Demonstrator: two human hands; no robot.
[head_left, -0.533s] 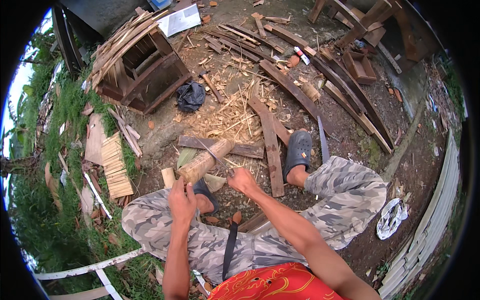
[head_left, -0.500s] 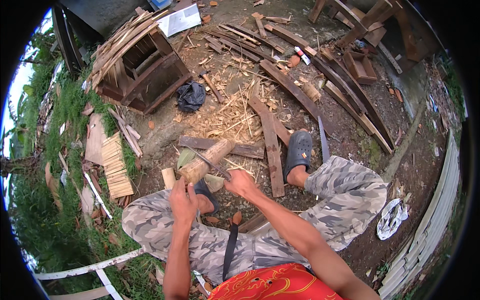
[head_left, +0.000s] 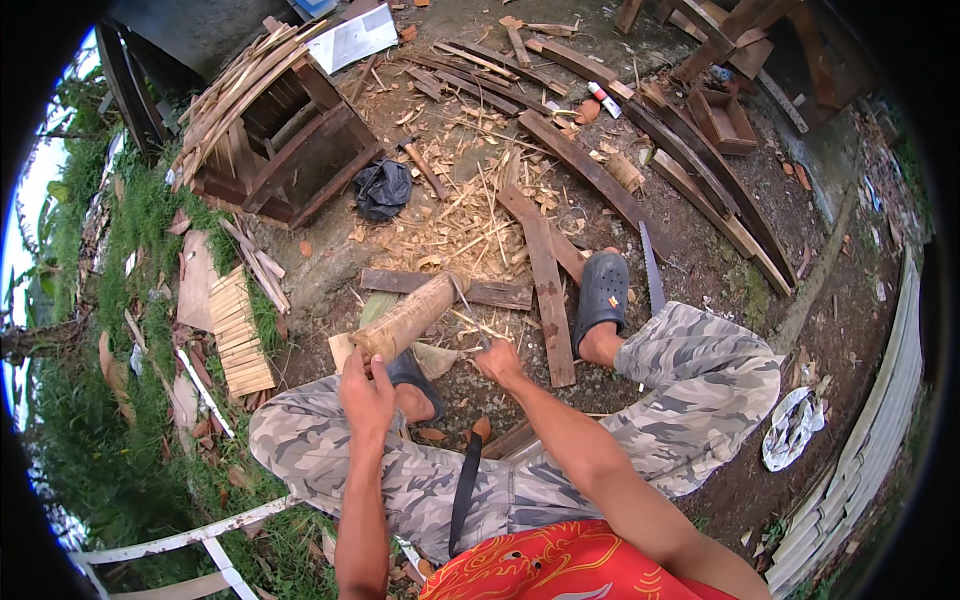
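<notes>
A thick, pale length of peeled wood (head_left: pixel 418 310) slants away from me, its far end lying over a dark plank (head_left: pixel 497 294). At its near end, my left hand (head_left: pixel 367 395) is closed, fingers pinching the rim. My right hand (head_left: pixel 499 363) grips the handle of a long knife (head_left: pixel 469 314). Its thin blade points up and left, its tip side at the far end of the wood. A pale wood block (head_left: pixel 341 350) stands beside the near end.
Wood shavings (head_left: pixel 460 225) cover the ground ahead, with a hammer-like tool (head_left: pixel 424 168) and a black plastic bag (head_left: pixel 382 190). A wooden cabinet (head_left: pixel 315 165) lies far left. A saw (head_left: pixel 652 270) rests beside my right clog (head_left: pixel 602 292). Planks (head_left: pixel 585 170) spread right.
The knife blade has slid along the wood from its near half to its far end. My right hand has shifted a little right, while my left hand keeps its hold.
</notes>
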